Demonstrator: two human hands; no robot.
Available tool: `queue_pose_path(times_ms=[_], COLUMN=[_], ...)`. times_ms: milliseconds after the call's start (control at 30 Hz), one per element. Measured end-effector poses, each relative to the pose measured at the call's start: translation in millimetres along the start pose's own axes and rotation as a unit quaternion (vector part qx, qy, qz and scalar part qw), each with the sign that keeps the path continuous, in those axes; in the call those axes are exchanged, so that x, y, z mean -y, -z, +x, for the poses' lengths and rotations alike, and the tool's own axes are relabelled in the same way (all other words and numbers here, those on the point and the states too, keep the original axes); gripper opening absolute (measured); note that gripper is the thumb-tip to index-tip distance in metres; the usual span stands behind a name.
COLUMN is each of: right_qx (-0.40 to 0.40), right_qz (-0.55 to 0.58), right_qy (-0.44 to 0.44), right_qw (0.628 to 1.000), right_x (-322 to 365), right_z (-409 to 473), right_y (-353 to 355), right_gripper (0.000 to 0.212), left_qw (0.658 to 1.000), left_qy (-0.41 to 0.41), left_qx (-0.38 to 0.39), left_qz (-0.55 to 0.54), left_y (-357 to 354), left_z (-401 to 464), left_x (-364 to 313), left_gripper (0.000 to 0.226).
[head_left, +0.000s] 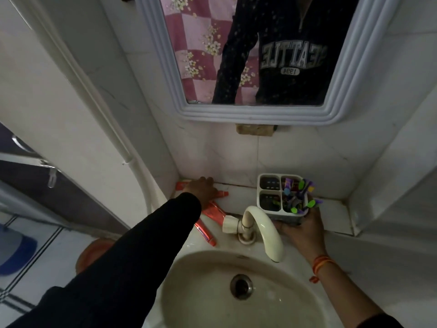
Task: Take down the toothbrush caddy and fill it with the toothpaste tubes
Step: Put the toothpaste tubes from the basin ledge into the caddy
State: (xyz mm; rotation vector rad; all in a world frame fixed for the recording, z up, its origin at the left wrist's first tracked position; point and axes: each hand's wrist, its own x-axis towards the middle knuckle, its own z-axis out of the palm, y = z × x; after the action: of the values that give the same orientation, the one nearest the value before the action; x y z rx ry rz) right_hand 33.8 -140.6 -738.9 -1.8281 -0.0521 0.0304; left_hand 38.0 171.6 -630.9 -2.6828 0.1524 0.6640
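Observation:
The white toothbrush caddy (272, 185), split into four compartments, is down at the ledge behind the sink, right of the tap. Its right-hand compartments hold several colourful toothbrushes (298, 197); the two left ones look empty. My right hand (303, 227) grips the caddy from below and the front. Three red toothpaste tubes lie on the ledge at the left. My left hand (203, 190) rests on the rear tube (223, 194), fingers curled over it. A second tube (214, 210) and a third tube (205, 233) lie nearer the basin.
A cream swan-neck tap (262, 229) stands between the tubes and the caddy. The white sink basin (189, 280) with its drain is below. A framed mirror (340, 91) hangs above on the tiled wall. A white pipe (123, 147) runs down the left wall.

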Motion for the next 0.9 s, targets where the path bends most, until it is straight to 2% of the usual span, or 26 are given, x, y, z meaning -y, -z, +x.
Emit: queue_pose_path(times_ms=[100,167,233,333,400,567,633,700,800,900], right_qx=[0.001,-0.001,-0.003,-0.003,-0.005,0.001,0.005,0.009,0.017,0.016], right_qz=[0.002,0.001,0.000,-0.003,-0.001,-0.001,-0.001,-0.002,-0.004,-0.003], right_qy=[-0.004,-0.008,-0.007,-0.007,-0.011,-0.016,-0.020,-0.026,-0.028,-0.029], right_qw=[1.000,1.000,1.000,1.000,1.000,1.000,1.000,1.000,0.999,0.999], right_x=[-1.0,0.6,3.6,7.2,8.2,14.9,17.1,17.9,17.4,18.3], right_z=[0.3,-0.3,-1.8,-3.6,-4.4,-6.0,-6.2,-6.6,-6.2,-6.0], right_y=[0.0,0.0,0.1,0.1,0.1,-2.6,-2.2,-1.7,-0.6,0.2], right_gripper=[0.099,0.099,0.098,0.096,0.095,0.094,0.093,0.093,0.092,0.094], left_qw=[1.000,0.999,0.998,0.990,0.979,0.942,0.922,0.908,0.898,0.897], left_qy=[0.000,-0.006,-0.016,-0.017,-0.012,0.001,-0.013,-0.034,-0.047,-0.045], left_qx=[-0.001,0.026,0.044,0.030,-0.001,-0.141,-0.212,-0.276,-0.308,-0.288], left_qz=[0.031,0.028,-0.032,-0.135,-0.201,-0.305,-0.323,-0.314,-0.312,-0.332], left_y=[0.1,14.6,36.0,66.8,88.0,149.5,168.7,183.3,192.6,191.5], left_z=[2.3,-6.8,-15.6,-29.5,-39.8,-68.3,-76.9,-81.7,-76.9,-64.2], left_x=[2.6,4.5,8.4,12.9,12.7,6.4,-2.4,-13.8,-27.8,-39.1], left_gripper=[0.076,0.072,0.059,0.033,0.025,0.017,0.012,0.019,0.031,0.033])
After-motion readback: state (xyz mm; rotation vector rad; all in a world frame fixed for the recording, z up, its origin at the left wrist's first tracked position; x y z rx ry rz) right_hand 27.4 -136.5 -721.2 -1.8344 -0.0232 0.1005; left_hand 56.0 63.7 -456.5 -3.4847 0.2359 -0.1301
